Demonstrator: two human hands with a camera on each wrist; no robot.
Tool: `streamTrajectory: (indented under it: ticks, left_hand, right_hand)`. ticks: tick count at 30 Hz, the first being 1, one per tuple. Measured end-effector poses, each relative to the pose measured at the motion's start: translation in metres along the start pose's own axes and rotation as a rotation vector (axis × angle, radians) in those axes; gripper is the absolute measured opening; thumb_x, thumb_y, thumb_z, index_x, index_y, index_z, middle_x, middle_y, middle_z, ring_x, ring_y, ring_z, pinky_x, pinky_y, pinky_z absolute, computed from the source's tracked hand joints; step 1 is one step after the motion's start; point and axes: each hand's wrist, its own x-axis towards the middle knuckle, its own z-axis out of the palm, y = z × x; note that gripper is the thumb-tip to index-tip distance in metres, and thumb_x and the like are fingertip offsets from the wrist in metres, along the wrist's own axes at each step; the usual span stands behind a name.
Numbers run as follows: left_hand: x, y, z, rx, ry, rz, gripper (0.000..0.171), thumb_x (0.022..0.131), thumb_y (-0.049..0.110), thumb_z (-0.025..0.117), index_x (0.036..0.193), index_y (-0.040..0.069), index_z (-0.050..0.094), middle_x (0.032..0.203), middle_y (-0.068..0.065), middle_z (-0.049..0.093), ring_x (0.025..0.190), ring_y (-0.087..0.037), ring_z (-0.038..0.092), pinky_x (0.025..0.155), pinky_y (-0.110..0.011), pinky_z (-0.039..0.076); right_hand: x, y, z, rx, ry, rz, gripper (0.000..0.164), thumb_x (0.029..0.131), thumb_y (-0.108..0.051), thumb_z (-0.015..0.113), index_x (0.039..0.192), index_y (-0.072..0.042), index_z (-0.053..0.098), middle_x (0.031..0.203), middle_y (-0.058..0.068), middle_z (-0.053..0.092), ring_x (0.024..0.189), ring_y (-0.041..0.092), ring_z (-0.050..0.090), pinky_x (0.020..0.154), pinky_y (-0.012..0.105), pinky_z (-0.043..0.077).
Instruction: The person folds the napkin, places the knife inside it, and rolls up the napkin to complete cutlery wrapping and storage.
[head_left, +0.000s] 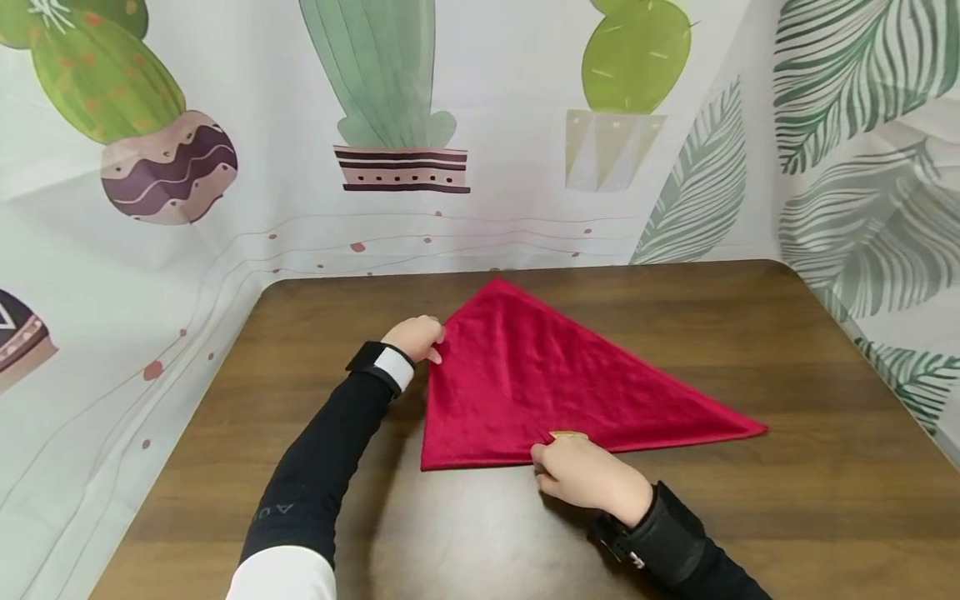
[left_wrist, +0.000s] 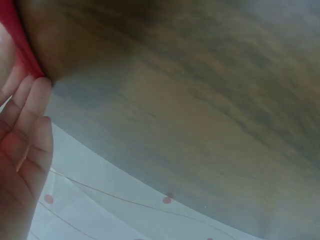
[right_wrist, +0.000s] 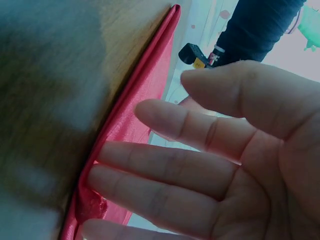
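Note:
A red velvety cloth [head_left: 540, 375] lies on the wooden table, folded into a triangle with its long point to the right. At its left edge, my left hand [head_left: 416, 337] pinches the cloth; in the left wrist view the red edge [left_wrist: 22, 42] runs in between the thumb side and the fingertips. My right hand [head_left: 588, 475] is at the near edge, fingertips touching the cloth beside a small tan patch [head_left: 567, 434]. Seen from the right wrist, the fingers [right_wrist: 165, 162] are fairly straight, the thumb apart from them, with the folded edge [right_wrist: 95, 165] at their tips.
The brown wooden table [head_left: 750, 358] has rounded far corners. Behind it and at its sides hangs a white sheet [head_left: 517, 108] printed with cacti and leaves. Both wrists wear bands, a black and white one [head_left: 386, 364] on the left and a black one [head_left: 660, 542] on the right.

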Motion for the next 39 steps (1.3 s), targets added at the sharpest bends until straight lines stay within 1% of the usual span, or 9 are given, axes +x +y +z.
streamTrajectory:
  ticks: [4, 9, 13, 17, 21, 26, 29, 36, 39]
  left_hand:
    - [-0.012, 0.001, 0.001, 0.027, -0.002, 0.031, 0.028, 0.061, 0.032, 0.078, 0.071, 0.010, 0.062, 0.071, -0.002, 0.049, 0.067, -0.020, 0.053, 0.062, -0.030, 0.044]
    - [-0.023, 0.007, -0.004, 0.062, -0.010, 0.071, 0.041, 0.062, 0.038, 0.076, 0.086, 0.006, 0.065, 0.083, -0.005, 0.052, 0.071, -0.019, 0.055, 0.066, -0.029, 0.046]
    - [-0.031, 0.013, -0.008, 0.095, -0.036, 0.084, 0.053, 0.062, 0.041, 0.075, 0.097, 0.002, 0.065, 0.097, -0.010, 0.057, 0.084, -0.022, 0.058, 0.074, -0.031, 0.046]
    - [-0.035, 0.016, -0.008, 0.139, -0.081, 0.069, 0.070, 0.062, 0.049, 0.073, 0.110, 0.000, 0.060, 0.114, -0.015, 0.055, 0.103, -0.025, 0.053, 0.082, -0.036, 0.044]
    - [-0.041, 0.025, -0.011, 0.150, -0.161, 0.022, 0.089, 0.060, 0.058, 0.070, 0.123, -0.002, 0.050, 0.129, -0.018, 0.044, 0.118, -0.028, 0.040, 0.088, -0.043, 0.039]
    - [-0.046, 0.034, -0.009, 0.105, -0.261, -0.040, 0.115, 0.051, 0.068, 0.067, 0.133, -0.003, 0.032, 0.141, -0.019, 0.023, 0.128, -0.030, 0.023, 0.094, -0.053, 0.028]
    - [-0.049, 0.035, -0.003, 0.079, -0.288, -0.055, 0.126, 0.046, 0.074, 0.065, 0.137, -0.003, 0.023, 0.144, -0.018, 0.014, 0.131, -0.029, 0.014, 0.094, -0.056, 0.024]
    - [-0.056, 0.032, 0.007, 0.053, -0.260, -0.067, 0.130, 0.043, 0.077, 0.063, 0.139, 0.000, 0.020, 0.145, -0.015, 0.010, 0.132, -0.027, 0.011, 0.094, -0.055, 0.025]
    - [-0.065, 0.041, 0.003, 0.070, -0.268, -0.100, 0.122, 0.047, 0.072, 0.066, 0.138, 0.001, 0.025, 0.144, -0.017, 0.015, 0.131, -0.029, 0.014, 0.092, -0.056, 0.026]
  right_hand:
    - [0.002, -0.001, 0.001, -0.004, -0.007, 0.010, 0.021, 0.077, -0.010, 0.060, 0.063, -0.014, 0.044, 0.051, -0.009, 0.033, 0.051, 0.007, 0.032, 0.052, 0.024, 0.030]
    - [0.002, -0.001, -0.002, 0.009, -0.004, 0.016, 0.019, 0.076, -0.008, 0.059, 0.063, -0.013, 0.046, 0.051, -0.009, 0.035, 0.050, 0.007, 0.033, 0.054, 0.024, 0.032]
    - [0.001, -0.001, -0.005, 0.007, 0.005, 0.006, 0.018, 0.077, -0.008, 0.059, 0.064, -0.013, 0.048, 0.052, -0.009, 0.037, 0.050, 0.007, 0.035, 0.055, 0.024, 0.035]
    - [0.001, -0.001, -0.006, 0.010, 0.008, 0.009, 0.017, 0.077, -0.008, 0.059, 0.065, -0.013, 0.049, 0.053, -0.009, 0.038, 0.051, 0.007, 0.036, 0.056, 0.024, 0.036]
    - [0.000, -0.001, -0.007, 0.004, 0.013, 0.011, 0.016, 0.077, -0.008, 0.059, 0.065, -0.012, 0.049, 0.053, -0.009, 0.038, 0.051, 0.007, 0.037, 0.056, 0.025, 0.036]
    - [-0.001, -0.002, -0.007, -0.009, 0.024, 0.008, 0.017, 0.077, -0.008, 0.059, 0.065, -0.012, 0.049, 0.052, -0.008, 0.038, 0.050, 0.007, 0.036, 0.054, 0.024, 0.036]
    - [-0.002, -0.001, -0.006, -0.005, 0.026, 0.007, 0.016, 0.077, -0.007, 0.059, 0.065, -0.012, 0.050, 0.053, -0.009, 0.038, 0.050, 0.007, 0.037, 0.053, 0.023, 0.035]
    - [-0.003, -0.001, -0.002, 0.005, 0.016, 0.006, 0.018, 0.077, -0.008, 0.059, 0.064, -0.013, 0.048, 0.053, -0.009, 0.037, 0.051, 0.007, 0.035, 0.056, 0.024, 0.036]
    - [-0.003, -0.001, -0.001, 0.018, -0.007, 0.007, 0.018, 0.077, -0.008, 0.059, 0.065, -0.014, 0.047, 0.054, -0.010, 0.036, 0.053, 0.007, 0.034, 0.058, 0.025, 0.036]
